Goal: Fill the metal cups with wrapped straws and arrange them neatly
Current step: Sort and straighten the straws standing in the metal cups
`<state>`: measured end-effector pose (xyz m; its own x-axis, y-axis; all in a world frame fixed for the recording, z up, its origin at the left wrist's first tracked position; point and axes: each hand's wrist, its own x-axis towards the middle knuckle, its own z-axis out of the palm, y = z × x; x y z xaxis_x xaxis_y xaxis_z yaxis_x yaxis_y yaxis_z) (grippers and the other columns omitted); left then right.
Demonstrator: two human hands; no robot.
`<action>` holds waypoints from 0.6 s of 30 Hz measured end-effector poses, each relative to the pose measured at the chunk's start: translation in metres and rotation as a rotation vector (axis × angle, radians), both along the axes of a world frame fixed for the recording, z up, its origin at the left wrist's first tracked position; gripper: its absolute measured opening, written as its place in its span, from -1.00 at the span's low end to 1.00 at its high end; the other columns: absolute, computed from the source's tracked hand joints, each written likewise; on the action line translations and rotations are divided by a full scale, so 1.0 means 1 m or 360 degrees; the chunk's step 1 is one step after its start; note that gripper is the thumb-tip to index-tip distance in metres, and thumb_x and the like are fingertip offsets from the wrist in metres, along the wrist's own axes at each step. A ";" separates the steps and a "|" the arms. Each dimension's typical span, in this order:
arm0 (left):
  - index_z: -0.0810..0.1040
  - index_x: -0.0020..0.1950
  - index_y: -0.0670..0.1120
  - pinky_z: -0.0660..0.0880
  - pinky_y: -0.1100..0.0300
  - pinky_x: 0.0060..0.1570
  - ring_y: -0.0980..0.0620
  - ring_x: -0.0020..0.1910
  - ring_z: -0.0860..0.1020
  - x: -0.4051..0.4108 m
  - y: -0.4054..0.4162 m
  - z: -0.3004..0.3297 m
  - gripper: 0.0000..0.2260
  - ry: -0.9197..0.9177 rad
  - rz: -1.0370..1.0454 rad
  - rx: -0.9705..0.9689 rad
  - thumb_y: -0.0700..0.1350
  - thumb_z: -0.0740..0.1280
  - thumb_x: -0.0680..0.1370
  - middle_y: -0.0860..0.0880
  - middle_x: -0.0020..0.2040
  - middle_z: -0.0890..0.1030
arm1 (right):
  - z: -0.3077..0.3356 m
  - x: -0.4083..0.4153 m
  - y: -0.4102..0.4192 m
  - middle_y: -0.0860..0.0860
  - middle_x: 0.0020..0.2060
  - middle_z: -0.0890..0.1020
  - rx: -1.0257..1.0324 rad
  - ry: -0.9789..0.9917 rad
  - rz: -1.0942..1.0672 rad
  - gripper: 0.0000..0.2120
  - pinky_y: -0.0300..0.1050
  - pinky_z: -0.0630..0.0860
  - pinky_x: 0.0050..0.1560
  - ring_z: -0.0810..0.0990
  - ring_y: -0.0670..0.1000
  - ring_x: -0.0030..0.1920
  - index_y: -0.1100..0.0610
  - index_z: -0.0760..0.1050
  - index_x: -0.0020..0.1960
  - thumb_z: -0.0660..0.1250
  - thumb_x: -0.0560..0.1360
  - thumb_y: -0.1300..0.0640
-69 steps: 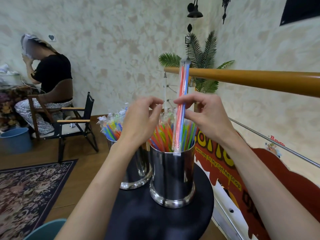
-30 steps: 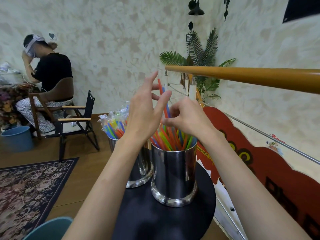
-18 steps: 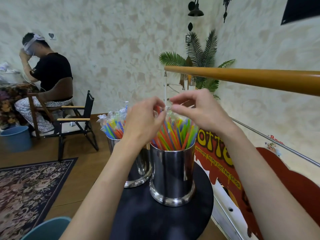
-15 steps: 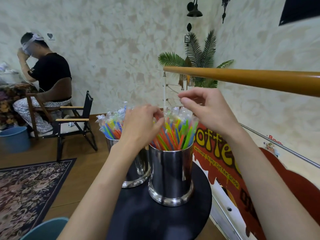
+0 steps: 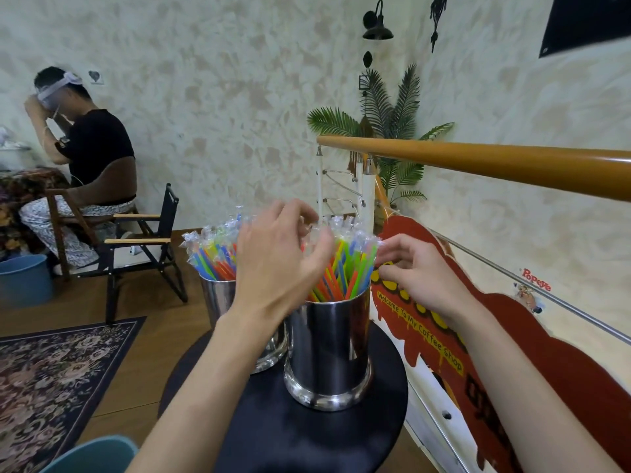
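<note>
On round black table, shiny steel cups of crinkly wrapped straws.

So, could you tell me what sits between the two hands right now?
In the head view, the wrapped straws in the near metal cup stand between left hand and right hand.

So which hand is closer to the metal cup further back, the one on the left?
Left. The left hand hovers right in front of the rear cup, overlapping its straws; the right hand sits beyond the front cup, at its right edge.
</note>
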<state>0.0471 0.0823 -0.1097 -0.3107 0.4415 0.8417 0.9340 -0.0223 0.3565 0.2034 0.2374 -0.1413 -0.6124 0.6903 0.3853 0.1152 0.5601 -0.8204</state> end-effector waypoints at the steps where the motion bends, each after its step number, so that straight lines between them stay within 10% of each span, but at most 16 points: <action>1: 0.51 -0.07 0.01 0.43 0.03 -0.21 0.09 -0.31 0.47 0.008 0.000 -0.003 -0.67 0.0052 0.0020 -0.0034 0.26 0.23 0.50 0.13 -0.32 0.45 | -0.001 -0.001 -0.001 -0.16 -0.11 0.70 0.0014 -0.0022 0.0034 -0.72 -0.33 0.53 -0.20 0.66 -0.06 -0.16 -0.04 0.57 0.03 0.40 0.50 0.33; 6: 0.28 -0.12 0.03 0.28 0.12 -0.34 0.00 -0.43 0.41 0.025 0.011 -0.029 -0.42 0.0326 0.0315 -0.0478 0.52 0.30 0.35 0.15 -0.46 0.26 | -0.007 -0.007 -0.001 -0.07 -0.09 0.70 0.0112 -0.0106 0.0178 -0.81 -0.07 0.60 -0.04 0.67 0.03 -0.10 0.04 0.60 0.05 0.45 0.49 0.26; 18: 0.30 -0.13 0.04 0.25 0.11 -0.30 -0.03 -0.30 0.55 0.002 0.007 -0.037 -0.61 0.0213 0.0389 -0.0449 0.09 0.52 0.47 0.12 -0.35 0.44 | -0.001 -0.001 0.002 0.03 -0.19 0.69 0.0241 -0.0247 0.0271 -0.82 0.20 0.61 0.04 0.67 0.10 -0.13 0.02 0.58 0.02 0.49 0.45 0.15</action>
